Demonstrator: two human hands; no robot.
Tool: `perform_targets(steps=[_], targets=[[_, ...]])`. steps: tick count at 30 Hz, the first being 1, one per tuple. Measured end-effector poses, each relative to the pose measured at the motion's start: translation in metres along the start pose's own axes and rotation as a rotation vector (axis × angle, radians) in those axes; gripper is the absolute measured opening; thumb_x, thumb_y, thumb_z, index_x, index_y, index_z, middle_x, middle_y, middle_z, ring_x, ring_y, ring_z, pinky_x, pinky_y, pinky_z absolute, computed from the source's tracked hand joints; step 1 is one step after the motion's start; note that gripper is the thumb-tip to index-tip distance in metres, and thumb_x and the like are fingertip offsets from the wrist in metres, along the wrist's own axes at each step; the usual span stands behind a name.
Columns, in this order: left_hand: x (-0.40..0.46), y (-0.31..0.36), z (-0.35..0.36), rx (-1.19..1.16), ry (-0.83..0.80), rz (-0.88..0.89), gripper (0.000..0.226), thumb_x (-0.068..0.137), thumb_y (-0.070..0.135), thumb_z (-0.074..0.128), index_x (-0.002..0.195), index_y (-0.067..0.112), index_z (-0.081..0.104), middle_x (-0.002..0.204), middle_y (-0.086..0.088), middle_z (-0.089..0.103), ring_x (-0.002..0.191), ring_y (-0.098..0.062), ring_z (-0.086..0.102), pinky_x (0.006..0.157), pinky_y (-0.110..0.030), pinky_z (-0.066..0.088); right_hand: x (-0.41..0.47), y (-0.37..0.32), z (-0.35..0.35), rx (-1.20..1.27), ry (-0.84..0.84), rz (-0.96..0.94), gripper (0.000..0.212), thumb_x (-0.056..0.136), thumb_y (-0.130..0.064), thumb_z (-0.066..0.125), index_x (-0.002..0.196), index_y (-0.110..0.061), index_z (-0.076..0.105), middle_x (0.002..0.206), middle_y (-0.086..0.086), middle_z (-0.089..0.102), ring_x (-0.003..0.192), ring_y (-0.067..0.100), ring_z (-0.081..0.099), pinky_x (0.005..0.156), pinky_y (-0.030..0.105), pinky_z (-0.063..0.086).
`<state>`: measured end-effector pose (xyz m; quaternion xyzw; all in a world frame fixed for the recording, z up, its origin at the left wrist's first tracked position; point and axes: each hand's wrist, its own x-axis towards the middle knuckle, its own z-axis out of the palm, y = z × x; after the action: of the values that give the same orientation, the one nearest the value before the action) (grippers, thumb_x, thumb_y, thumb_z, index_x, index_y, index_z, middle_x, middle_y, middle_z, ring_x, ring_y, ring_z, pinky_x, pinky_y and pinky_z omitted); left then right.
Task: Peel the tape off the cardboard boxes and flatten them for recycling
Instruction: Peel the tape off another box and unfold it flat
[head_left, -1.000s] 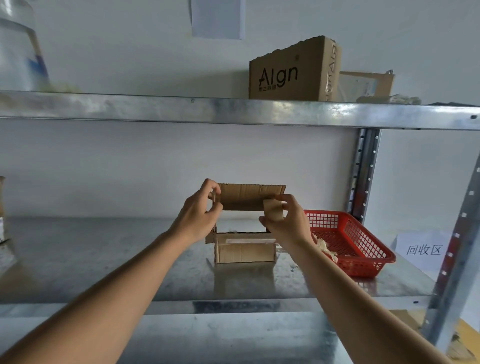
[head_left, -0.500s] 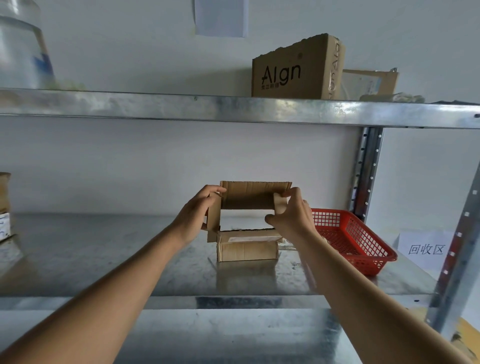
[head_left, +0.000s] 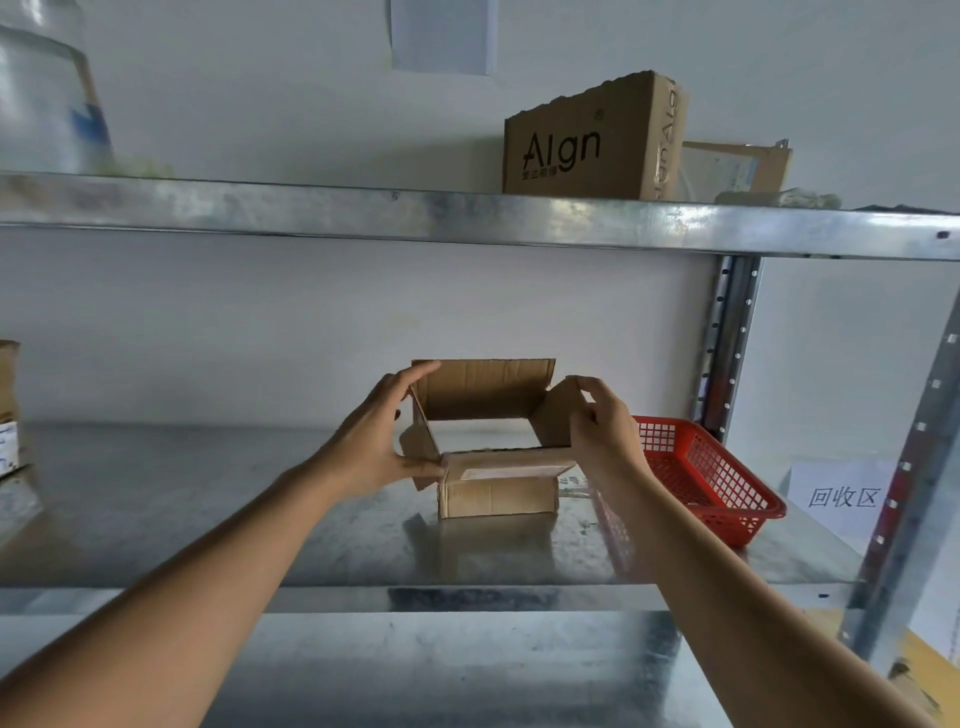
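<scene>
A small brown cardboard box (head_left: 496, 488) stands on the metal shelf (head_left: 208, 519) with its top flaps open; a strip of tape or a label shows along its near top edge. My left hand (head_left: 376, 436) grips the left flap, fingers over its top edge and thumb at the lower corner. My right hand (head_left: 605, 426) pinches the right flap at its upper edge. The back flap (head_left: 483, 387) stands upright between my hands. Through the open box I see the shelf behind it.
A red plastic mesh basket (head_left: 711, 478) sits just right of the box. A printed cardboard box (head_left: 592, 143) and another carton (head_left: 737, 166) stand on the upper shelf. A paper sign (head_left: 841, 496) hangs at right by the steel upright (head_left: 727, 338). Another box edge (head_left: 8, 410) shows far left.
Both hands have pulled the side flaps outward, so the box top has opened wider. The view has shifted slightly closer.
</scene>
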<state>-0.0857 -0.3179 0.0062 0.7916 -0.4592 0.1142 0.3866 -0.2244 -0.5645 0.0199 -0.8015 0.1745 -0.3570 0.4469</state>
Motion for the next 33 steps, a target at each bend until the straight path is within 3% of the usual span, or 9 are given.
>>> perform_targets(steps=[3,9,13,16,20,24,27,29,33], targets=[[0.002,-0.001,0.006,-0.045,0.169,0.001,0.114,0.063,0.056,0.092,0.154,0.051,0.022,0.148,0.004,0.033,0.138,-0.015,0.038,0.115,-0.042,0.041,0.002,0.004,-0.004,0.035,-0.009,-0.002,0.045,0.098,-0.008,0.046,0.133,-0.031,0.060,0.091,-0.002,0.072,0.061,0.013,0.058,0.051,0.029,0.044],[0.000,0.008,0.019,-0.075,0.431,-0.045,0.121,0.072,0.047,0.089,0.161,0.032,0.009,0.151,-0.007,0.027,0.129,-0.003,0.027,0.107,-0.028,0.030,-0.008,-0.001,-0.005,0.193,0.080,-0.066,0.035,0.098,-0.016,0.052,0.129,-0.031,0.061,0.112,-0.006,0.070,0.095,0.009,0.065,0.071,0.028,0.053],[-0.005,0.015,0.021,-0.045,0.515,-0.108,0.124,0.076,0.044,0.088,0.163,0.029,0.001,0.134,-0.014,0.035,0.107,-0.012,0.041,0.089,-0.027,0.041,-0.021,-0.004,0.001,0.351,0.119,-0.153,0.028,0.106,-0.028,0.054,0.134,-0.029,0.055,0.107,-0.009,0.063,0.080,0.009,0.058,0.063,0.013,0.047],[-0.009,0.010,0.018,-0.024,0.525,-0.181,0.116,0.078,0.055,0.081,0.162,0.039,0.003,0.118,-0.013,0.038,0.080,-0.015,0.048,0.064,-0.016,0.035,-0.032,0.003,0.010,0.322,0.014,-0.187,0.051,0.101,-0.045,0.059,0.148,-0.041,0.039,0.120,-0.009,0.059,0.094,0.015,0.067,0.078,0.031,0.060],[-0.012,-0.005,0.014,-0.100,0.498,-0.325,0.106,0.080,0.060,0.078,0.158,0.050,0.007,0.116,-0.013,0.038,0.089,-0.025,0.054,0.066,-0.016,0.035,-0.048,0.025,0.031,-0.109,-0.084,-0.318,0.061,0.097,-0.061,0.057,0.152,-0.051,0.031,0.151,-0.010,0.050,0.136,0.017,0.052,0.104,0.049,0.051],[-0.016,-0.014,0.016,-0.123,0.402,-0.414,0.101,0.079,0.060,0.080,0.155,0.053,0.013,0.123,-0.013,0.035,0.088,-0.021,0.054,0.075,-0.027,0.043,-0.061,0.029,0.040,-0.230,-0.044,-0.252,0.074,0.085,-0.085,0.046,0.150,-0.053,0.032,0.139,-0.001,0.061,0.115,0.019,0.065,0.085,0.048,0.063],[-0.020,-0.015,0.018,-0.172,0.361,-0.428,0.089,0.080,0.058,0.080,0.150,0.049,0.026,0.127,-0.010,0.033,0.101,-0.023,0.051,0.083,-0.031,0.045,-0.071,0.026,0.039,-0.331,0.042,-0.248,0.076,0.086,-0.080,0.047,0.154,-0.051,0.029,0.127,0.001,0.067,0.104,0.019,0.068,0.080,0.046,0.064],[-0.025,-0.013,0.020,-0.186,0.334,-0.399,0.082,0.081,0.057,0.080,0.148,0.045,0.033,0.129,-0.006,0.032,0.113,-0.025,0.051,0.091,-0.032,0.044,-0.075,0.026,0.034,-0.314,0.091,-0.224,0.075,0.089,-0.070,0.059,0.155,-0.045,0.033,0.127,-0.001,0.070,0.105,0.017,0.070,0.080,0.043,0.064],[-0.044,-0.005,0.029,-0.127,0.177,-0.274,0.084,0.086,0.061,0.072,0.156,0.041,0.031,0.162,0.001,0.020,0.144,-0.025,0.037,0.108,-0.039,0.041,-0.086,0.029,0.016,-0.202,0.172,-0.159,0.084,0.079,-0.082,0.059,0.153,-0.046,0.039,0.136,-0.007,0.067,0.117,0.013,0.067,0.086,0.042,0.063]])
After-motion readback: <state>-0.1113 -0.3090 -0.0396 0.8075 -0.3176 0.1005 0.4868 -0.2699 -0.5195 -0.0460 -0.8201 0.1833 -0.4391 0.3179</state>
